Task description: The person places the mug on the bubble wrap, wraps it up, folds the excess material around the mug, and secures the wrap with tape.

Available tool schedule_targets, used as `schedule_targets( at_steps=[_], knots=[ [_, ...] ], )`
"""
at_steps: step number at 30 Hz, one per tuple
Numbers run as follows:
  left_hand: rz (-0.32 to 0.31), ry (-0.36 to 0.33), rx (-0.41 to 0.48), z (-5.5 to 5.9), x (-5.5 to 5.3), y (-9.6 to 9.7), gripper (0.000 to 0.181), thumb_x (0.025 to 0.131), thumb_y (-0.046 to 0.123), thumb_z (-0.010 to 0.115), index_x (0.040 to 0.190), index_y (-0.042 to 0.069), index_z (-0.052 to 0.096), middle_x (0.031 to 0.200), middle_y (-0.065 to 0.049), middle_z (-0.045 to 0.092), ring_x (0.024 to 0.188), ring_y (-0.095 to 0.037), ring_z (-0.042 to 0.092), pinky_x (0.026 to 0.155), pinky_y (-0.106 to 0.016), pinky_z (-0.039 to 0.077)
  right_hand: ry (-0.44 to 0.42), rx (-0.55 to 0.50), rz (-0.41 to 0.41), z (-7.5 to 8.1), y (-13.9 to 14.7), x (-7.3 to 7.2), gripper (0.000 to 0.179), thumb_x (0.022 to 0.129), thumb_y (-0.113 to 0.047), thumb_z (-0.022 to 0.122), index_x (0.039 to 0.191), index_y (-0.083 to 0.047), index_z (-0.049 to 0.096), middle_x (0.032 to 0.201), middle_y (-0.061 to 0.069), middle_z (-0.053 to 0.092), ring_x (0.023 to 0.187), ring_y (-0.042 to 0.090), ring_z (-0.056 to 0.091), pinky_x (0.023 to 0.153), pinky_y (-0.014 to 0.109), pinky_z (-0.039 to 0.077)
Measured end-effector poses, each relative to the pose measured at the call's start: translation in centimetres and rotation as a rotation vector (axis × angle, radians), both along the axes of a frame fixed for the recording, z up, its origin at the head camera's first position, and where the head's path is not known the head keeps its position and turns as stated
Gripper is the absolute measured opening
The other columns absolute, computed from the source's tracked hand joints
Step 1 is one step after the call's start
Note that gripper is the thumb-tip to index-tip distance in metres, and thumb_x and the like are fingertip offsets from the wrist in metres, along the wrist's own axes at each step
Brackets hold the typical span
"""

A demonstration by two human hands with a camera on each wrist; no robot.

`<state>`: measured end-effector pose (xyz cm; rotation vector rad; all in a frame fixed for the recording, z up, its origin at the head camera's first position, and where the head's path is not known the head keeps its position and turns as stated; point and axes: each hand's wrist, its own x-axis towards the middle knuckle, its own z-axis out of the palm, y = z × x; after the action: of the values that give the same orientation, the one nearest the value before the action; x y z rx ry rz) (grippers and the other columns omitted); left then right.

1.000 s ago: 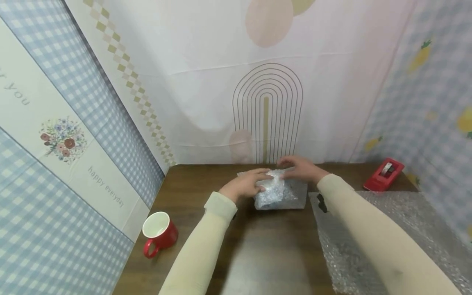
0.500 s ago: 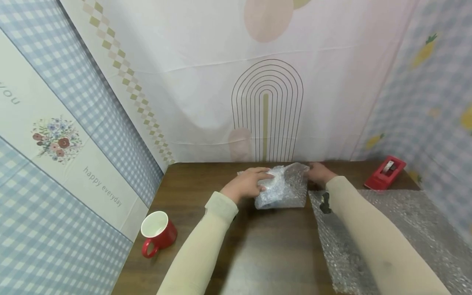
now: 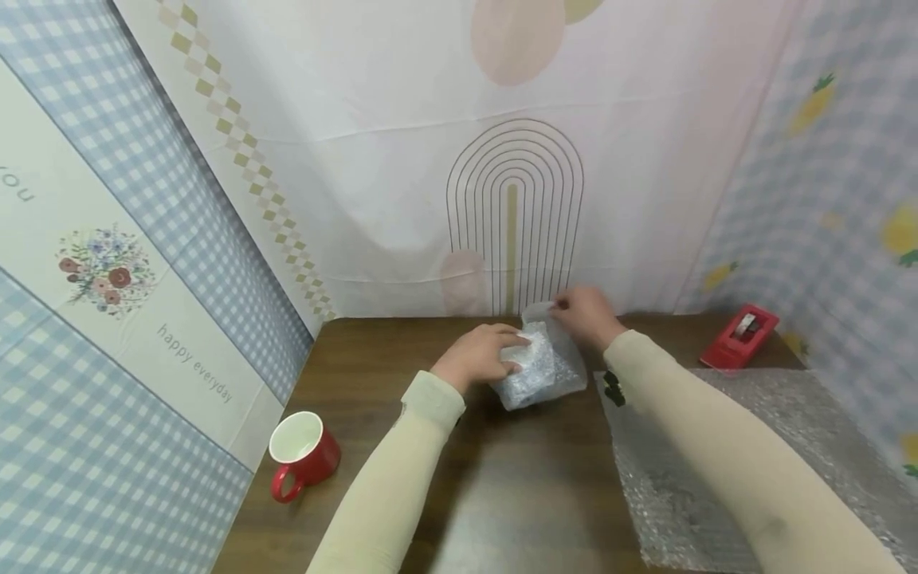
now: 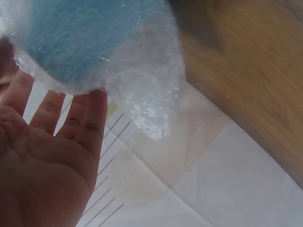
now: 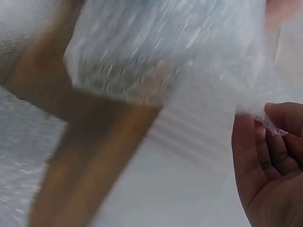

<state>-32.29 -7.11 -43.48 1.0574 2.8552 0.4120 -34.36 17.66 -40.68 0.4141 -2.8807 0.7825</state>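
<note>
A bubble-wrapped bundle (image 3: 529,381) lies toward the back of the table. Something blue (image 4: 90,38) shows through its clear film in the left wrist view. My left hand (image 3: 475,355) rests on the bundle's left side, fingers extended against the wrap. At the back right, my right hand (image 3: 584,314) pinches a loose end of bubble wrap (image 5: 222,85) between thumb and fingers, lifted and stretched out from the bundle. The blue item's full shape is hidden by the wrap.
A red mug (image 3: 315,462), white inside, stands at the table's left edge. A red tape dispenser (image 3: 739,338) sits at the back right. A large flat bubble wrap sheet (image 3: 688,494) covers the right side, partly under my right arm. A patterned cloth (image 3: 402,199) hangs behind the table.
My right hand went from the bundle's top to its right edge, took hold of the loose wrap and drew it up and leftward. The bundle turned slightly; my left hand stayed on it.
</note>
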Motion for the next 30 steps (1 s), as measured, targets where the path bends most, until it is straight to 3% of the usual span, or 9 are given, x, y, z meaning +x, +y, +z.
schedule_targets(
  at_steps=[5, 10, 13, 17, 19, 25, 30],
  knots=[
    [0.050, 0.008, 0.037, -0.1, 0.0, 0.2, 0.050, 0.108, 0.035, 0.078, 0.157, 0.026, 0.070, 0.169, -0.001, 0.064, 0.159, -0.027, 0.059, 0.134, -0.045, 0.048, 0.083, 0.089, 0.053, 0.8, -2.9, 0.9, 0.021, 0.107, -0.007, 0.071, 0.117, 0.007, 0.084, 0.118, 0.026, 0.085, 0.111, 0.044, 0.081, 0.101, 0.059, 0.066],
    [0.204, -0.040, 0.224, -0.8, 0.1, 0.2, 0.067, 0.096, 0.038, 0.094, 0.149, 0.014, 0.061, 0.157, -0.005, 0.074, 0.136, -0.034, 0.075, 0.117, -0.048, 0.061, 0.125, 0.121, 0.053, 0.7, -3.9, 1.9, 0.016, 0.104, -0.005, 0.074, 0.110, 0.004, 0.086, 0.108, 0.022, 0.087, 0.097, 0.037, 0.082, 0.089, 0.053, 0.068],
    [0.262, -0.060, 0.320, -1.1, 0.0, 0.1, 0.087, 0.089, 0.037, 0.100, 0.154, 0.011, 0.047, 0.162, -0.011, 0.065, 0.128, -0.040, 0.075, 0.113, -0.049, 0.062, 0.154, 0.158, 0.081, 0.5, -4.1, 2.4, 0.017, 0.103, -0.006, 0.073, 0.110, 0.001, 0.087, 0.108, 0.019, 0.088, 0.097, 0.036, 0.083, 0.089, 0.052, 0.069],
    [0.241, -0.019, 0.344, -1.2, -0.3, 0.1, 0.104, 0.088, 0.038, 0.101, 0.169, 0.014, 0.040, 0.169, -0.014, 0.047, 0.130, -0.039, 0.072, 0.116, -0.050, 0.061, 0.214, 0.229, 0.136, 0.3, -4.7, 3.1, 0.018, 0.102, -0.005, 0.072, 0.109, -0.002, 0.089, 0.108, 0.015, 0.089, 0.099, 0.035, 0.085, 0.088, 0.050, 0.071],
    [0.223, 0.011, 0.322, -1.4, -0.4, 0.1, 0.098, 0.088, 0.040, 0.101, 0.167, 0.018, 0.048, 0.173, -0.010, 0.047, 0.132, -0.038, 0.073, 0.117, -0.051, 0.061, 0.224, 0.253, 0.149, 0.0, -5.1, 3.5, 0.018, 0.102, -0.005, 0.073, 0.109, -0.003, 0.089, 0.108, 0.014, 0.089, 0.098, 0.034, 0.085, 0.085, 0.049, 0.072],
    [0.191, 0.114, 0.258, -2.0, -0.2, -0.1, 0.068, 0.088, 0.045, 0.099, 0.146, 0.020, 0.075, 0.167, -0.001, 0.063, 0.140, -0.030, 0.073, 0.117, -0.052, 0.061, 0.172, 0.268, 0.217, -0.9, -5.8, 4.0, 0.018, 0.107, -0.009, 0.074, 0.115, -0.005, 0.089, 0.112, 0.013, 0.089, 0.097, 0.030, 0.085, 0.082, 0.048, 0.072],
    [0.143, 0.135, 0.215, -2.0, -0.3, -0.6, 0.069, 0.089, 0.050, 0.096, 0.147, 0.018, 0.077, 0.153, -0.001, 0.076, 0.141, -0.024, 0.073, 0.119, -0.046, 0.061, 0.029, 0.271, 0.347, -0.3, -4.9, 3.2, 0.023, 0.108, -0.013, 0.069, 0.115, -0.006, 0.089, 0.113, 0.010, 0.089, 0.086, 0.022, 0.082, 0.085, 0.045, 0.070]
  ],
)
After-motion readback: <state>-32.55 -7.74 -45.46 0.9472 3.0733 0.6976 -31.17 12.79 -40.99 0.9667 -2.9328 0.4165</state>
